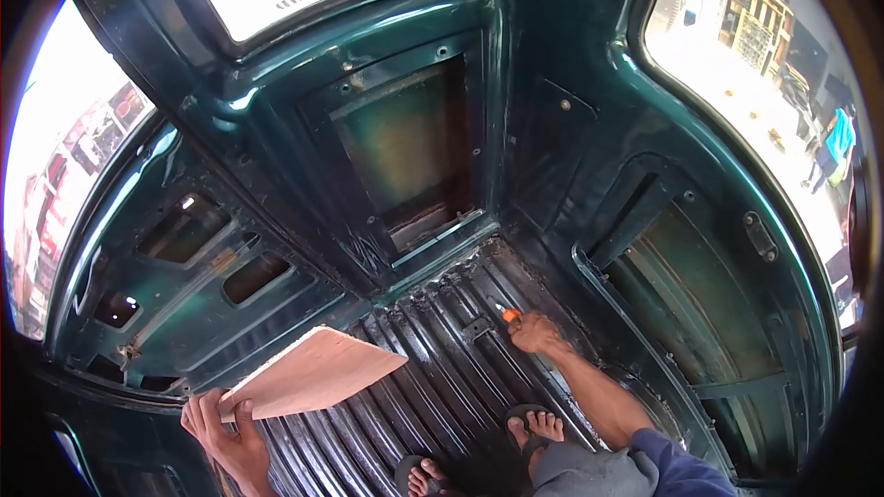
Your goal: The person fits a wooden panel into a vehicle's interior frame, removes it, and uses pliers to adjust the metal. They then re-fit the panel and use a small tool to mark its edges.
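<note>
My left hand [226, 432] grips the lower left corner of a thin wooden board [318, 374], thumb on its face and fingers behind. The board is tilted above the ribbed metal floor [387, 423]. My right hand [534, 332] is closed round a small tool with an orange handle [510, 315]; its thin tip points up and left, over the floor near a small rectangular plate [477, 328]. Board and tool are well apart.
Dark green metal walls with recessed panels [410, 147] surround the floor. Window openings show a bright outdoor area, with a person in blue [840, 138] at the far right. My sandalled feet [534, 425] stand on the floor at the bottom.
</note>
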A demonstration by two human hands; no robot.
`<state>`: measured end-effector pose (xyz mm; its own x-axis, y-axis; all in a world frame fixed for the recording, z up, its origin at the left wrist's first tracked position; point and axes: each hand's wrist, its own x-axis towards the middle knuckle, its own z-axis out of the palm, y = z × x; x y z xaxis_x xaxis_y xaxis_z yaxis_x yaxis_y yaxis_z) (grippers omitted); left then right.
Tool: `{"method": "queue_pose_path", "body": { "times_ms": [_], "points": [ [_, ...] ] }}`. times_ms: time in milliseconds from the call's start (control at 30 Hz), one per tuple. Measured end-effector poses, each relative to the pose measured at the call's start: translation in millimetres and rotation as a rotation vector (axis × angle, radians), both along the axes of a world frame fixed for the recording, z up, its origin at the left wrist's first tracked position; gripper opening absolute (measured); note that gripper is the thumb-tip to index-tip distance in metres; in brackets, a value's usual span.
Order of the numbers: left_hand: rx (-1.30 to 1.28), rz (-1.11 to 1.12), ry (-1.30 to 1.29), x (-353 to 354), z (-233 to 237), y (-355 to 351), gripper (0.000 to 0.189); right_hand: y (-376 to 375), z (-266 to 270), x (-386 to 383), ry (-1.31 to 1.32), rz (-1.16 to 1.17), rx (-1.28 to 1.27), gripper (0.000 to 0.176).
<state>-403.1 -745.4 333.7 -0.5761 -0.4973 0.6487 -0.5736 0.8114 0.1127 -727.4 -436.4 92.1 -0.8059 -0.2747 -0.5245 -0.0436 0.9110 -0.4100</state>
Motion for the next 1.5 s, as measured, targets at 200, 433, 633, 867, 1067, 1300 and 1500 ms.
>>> {"method": "queue_pose_path", "body": {
  "times_ms": [200,433,633,867,1067,1300,1500],
  "points": [
    [0.015,0.018,-0.048,10,-2,5,0.031,16,-20,23,0.051,0.125,0.262,0.051],
    [0.039,0.042,-0.075,20,-5,9,0.031,39,-38,42,0.153,-0.044,0.229,0.041],
    [0.098,-0.015,0.021,-11,19,18,0.029,46,-45,56,0.286,-0.024,0.16,0.05],
    [0.016,-0.388,0.118,-136,90,48,0.033,17,-24,50,0.473,0.049,0.185,0.062],
    [0.061,-0.656,0.065,-249,114,36,0.03,-45,27,-43,-0.186,-0.445,-1.202,0.107],
    [0.168,-0.694,0.134,-302,113,14,0.031,-75,7,-101,-0.468,-0.597,-1.499,0.106],
    [-0.105,-0.767,0.046,-322,112,6,0.035,-102,-8,-106,-0.543,-0.646,-1.609,0.074]
  ]
}}
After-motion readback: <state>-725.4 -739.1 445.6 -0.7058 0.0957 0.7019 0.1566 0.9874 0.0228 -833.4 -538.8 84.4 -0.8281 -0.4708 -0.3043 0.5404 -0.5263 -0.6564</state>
